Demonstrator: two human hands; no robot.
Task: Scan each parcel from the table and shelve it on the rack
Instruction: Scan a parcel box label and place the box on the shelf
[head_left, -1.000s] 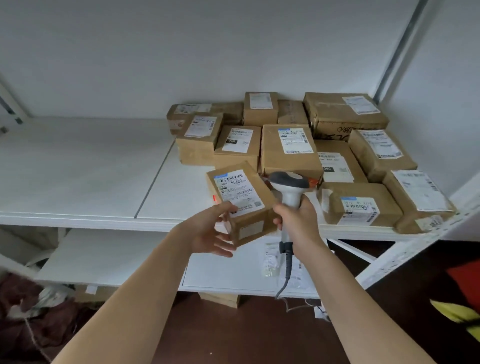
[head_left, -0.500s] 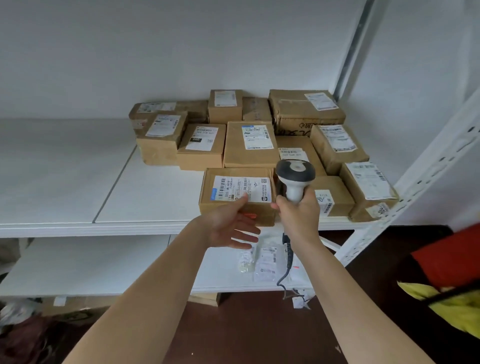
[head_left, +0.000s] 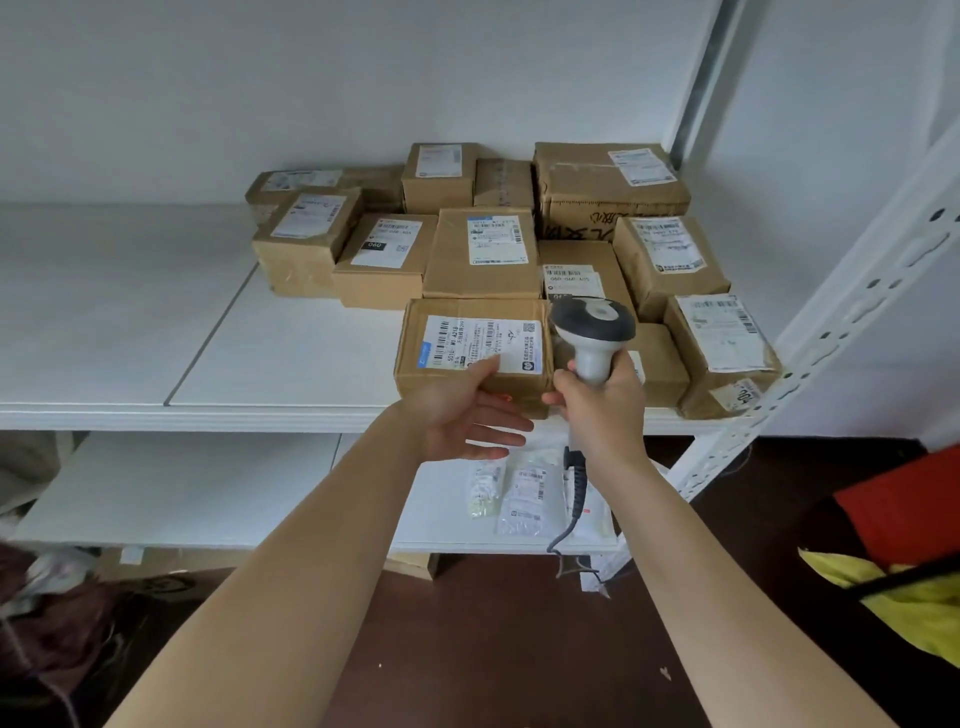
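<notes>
A brown parcel (head_left: 470, 317) with a white barcode label lies flat at the front edge of the white rack shelf (head_left: 291, 358). My left hand (head_left: 467, 415) is at its near side, thumb resting on the label, fingers straight and spread below the shelf edge. My right hand (head_left: 602, 410) grips the handle of a grey and white barcode scanner (head_left: 592, 327), held upright just right of the parcel. A red scanner spot glows on the parcel's front face. Several other labelled brown parcels (head_left: 483, 249) are packed behind and to the right.
The rack's white upright post (head_left: 831, 332) slants down the right side. A lower shelf (head_left: 197, 488) carries small clear packets (head_left: 524, 499), with the scanner's coiled cable (head_left: 574, 499) hanging over them. Red and yellow items (head_left: 893, 561) lie on the floor at right, dark clutter at left.
The parcel went from tilted in my left hand to flat on the shelf front. My left hand's fingers have let go and spread out. The scanner stayed beside the parcel.
</notes>
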